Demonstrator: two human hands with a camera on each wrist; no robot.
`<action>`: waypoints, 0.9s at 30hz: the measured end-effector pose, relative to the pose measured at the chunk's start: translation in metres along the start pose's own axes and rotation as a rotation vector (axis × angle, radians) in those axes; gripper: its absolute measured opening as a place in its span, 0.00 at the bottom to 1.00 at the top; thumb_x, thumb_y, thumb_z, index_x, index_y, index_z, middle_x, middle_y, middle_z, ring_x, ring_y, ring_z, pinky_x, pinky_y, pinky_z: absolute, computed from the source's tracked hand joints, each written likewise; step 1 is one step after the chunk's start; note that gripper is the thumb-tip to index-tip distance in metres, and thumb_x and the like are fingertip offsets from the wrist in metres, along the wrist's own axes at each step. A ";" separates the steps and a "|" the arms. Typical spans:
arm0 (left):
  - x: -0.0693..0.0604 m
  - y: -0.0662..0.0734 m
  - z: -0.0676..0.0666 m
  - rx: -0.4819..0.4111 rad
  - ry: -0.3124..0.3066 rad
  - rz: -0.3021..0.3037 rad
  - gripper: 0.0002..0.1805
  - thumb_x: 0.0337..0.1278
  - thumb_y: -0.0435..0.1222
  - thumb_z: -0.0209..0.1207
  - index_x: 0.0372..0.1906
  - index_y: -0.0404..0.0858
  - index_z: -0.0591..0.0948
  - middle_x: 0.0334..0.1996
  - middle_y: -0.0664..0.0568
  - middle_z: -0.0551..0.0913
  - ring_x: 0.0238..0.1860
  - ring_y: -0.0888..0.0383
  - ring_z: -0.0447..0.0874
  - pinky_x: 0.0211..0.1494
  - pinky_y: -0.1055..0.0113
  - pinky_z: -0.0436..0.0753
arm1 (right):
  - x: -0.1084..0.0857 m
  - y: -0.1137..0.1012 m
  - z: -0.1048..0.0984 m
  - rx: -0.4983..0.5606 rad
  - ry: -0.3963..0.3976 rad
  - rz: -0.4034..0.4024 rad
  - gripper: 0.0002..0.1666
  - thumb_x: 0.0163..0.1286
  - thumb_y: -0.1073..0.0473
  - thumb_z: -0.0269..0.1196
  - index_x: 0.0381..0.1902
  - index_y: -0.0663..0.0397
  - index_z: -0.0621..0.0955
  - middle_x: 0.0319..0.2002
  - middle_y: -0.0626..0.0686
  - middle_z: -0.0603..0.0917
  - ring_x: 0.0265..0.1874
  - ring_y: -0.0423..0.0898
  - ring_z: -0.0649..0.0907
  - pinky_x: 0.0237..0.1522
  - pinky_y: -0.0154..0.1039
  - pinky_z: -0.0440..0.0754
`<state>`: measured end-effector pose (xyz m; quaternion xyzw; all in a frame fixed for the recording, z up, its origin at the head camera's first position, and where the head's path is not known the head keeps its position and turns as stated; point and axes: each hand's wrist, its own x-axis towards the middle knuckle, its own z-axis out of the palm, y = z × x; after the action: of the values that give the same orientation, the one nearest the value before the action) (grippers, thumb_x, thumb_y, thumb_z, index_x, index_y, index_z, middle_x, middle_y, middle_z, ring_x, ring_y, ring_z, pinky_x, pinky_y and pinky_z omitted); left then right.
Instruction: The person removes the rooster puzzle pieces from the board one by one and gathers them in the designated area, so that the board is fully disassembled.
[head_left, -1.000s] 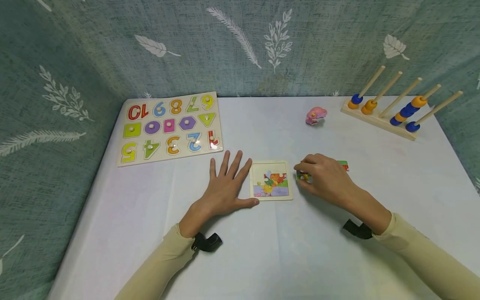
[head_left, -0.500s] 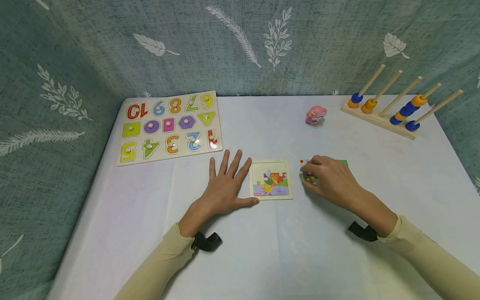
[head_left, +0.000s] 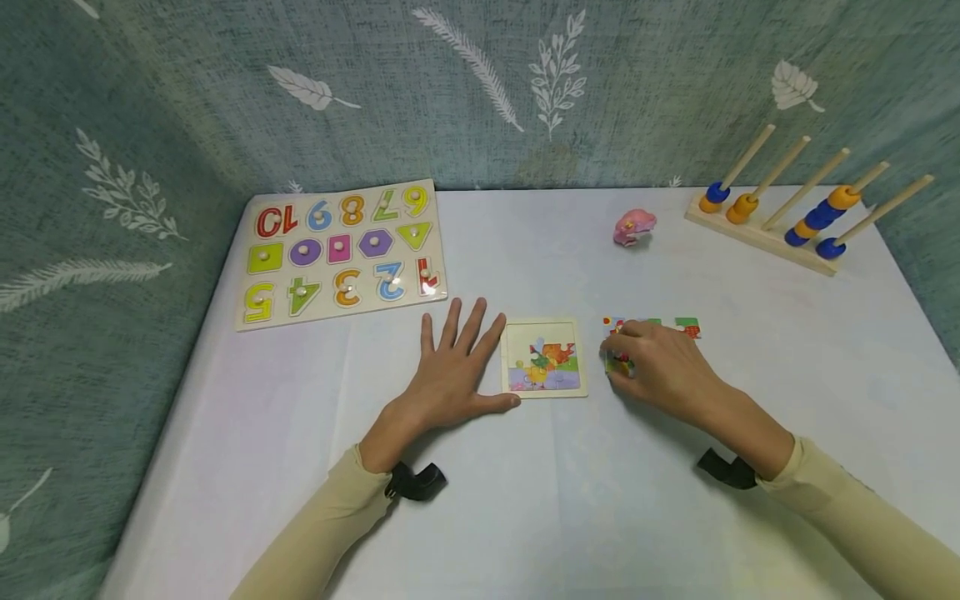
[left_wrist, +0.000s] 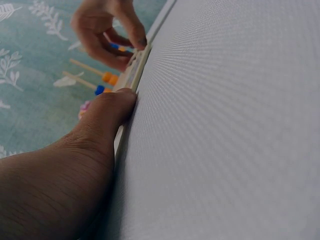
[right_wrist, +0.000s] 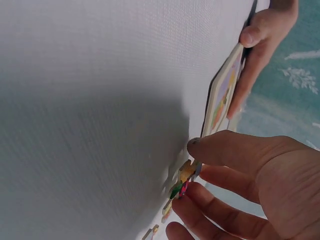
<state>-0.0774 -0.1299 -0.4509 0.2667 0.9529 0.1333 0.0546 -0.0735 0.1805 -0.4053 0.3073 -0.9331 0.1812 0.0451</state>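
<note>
A square wooden puzzle board [head_left: 544,322] lies mid-table, its lower part filled with picture pieces and its upper part bare. My left hand [head_left: 452,379] rests flat with fingers spread on its left; the thumb and index finger touch the board's edge. Right of the board, my right hand [head_left: 660,362] pinches a colourful puzzle piece [right_wrist: 186,172] between thumb and fingers, low over the table. Other loose pieces lie beneath and beyond that hand, partly hidden; a green and red piece [head_left: 687,326] shows past the knuckles.
A number and shape peg board [head_left: 341,250] lies at the back left. A pink toy figure [head_left: 634,227] stands at the back, and a wooden bead stacker [head_left: 761,237] with upright rods is at the back right. Patterned cloth hangs behind the table.
My right hand has drawn slightly right, away from the board, with the piece, uncovering another piece near its fingertips. My left hand and the board stay put.
</note>
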 end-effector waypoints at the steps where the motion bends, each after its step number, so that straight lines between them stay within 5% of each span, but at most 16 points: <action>1: 0.000 0.000 0.000 -0.003 0.002 0.000 0.62 0.48 0.71 0.60 0.81 0.45 0.50 0.81 0.43 0.38 0.78 0.37 0.26 0.69 0.30 0.29 | 0.000 0.000 0.000 0.000 -0.004 -0.002 0.11 0.51 0.67 0.74 0.35 0.56 0.87 0.29 0.50 0.80 0.24 0.43 0.74 0.22 0.36 0.70; 11: 0.001 0.000 0.001 -0.003 -0.022 -0.016 0.62 0.48 0.72 0.60 0.82 0.46 0.48 0.81 0.44 0.36 0.78 0.39 0.24 0.69 0.32 0.26 | 0.000 0.000 -0.001 -0.004 -0.066 0.024 0.11 0.52 0.66 0.74 0.35 0.56 0.88 0.28 0.49 0.78 0.23 0.42 0.72 0.21 0.35 0.68; 27: -0.001 0.000 0.000 0.002 -0.003 -0.003 0.62 0.48 0.71 0.60 0.81 0.46 0.49 0.81 0.44 0.37 0.78 0.38 0.26 0.69 0.31 0.29 | 0.005 0.000 -0.006 0.021 -0.160 0.012 0.15 0.53 0.64 0.76 0.40 0.56 0.88 0.35 0.52 0.83 0.30 0.46 0.79 0.32 0.42 0.79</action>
<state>-0.0771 -0.1304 -0.4505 0.2655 0.9535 0.1317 0.0558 -0.0777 0.1799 -0.3985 0.3156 -0.9336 0.1663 -0.0338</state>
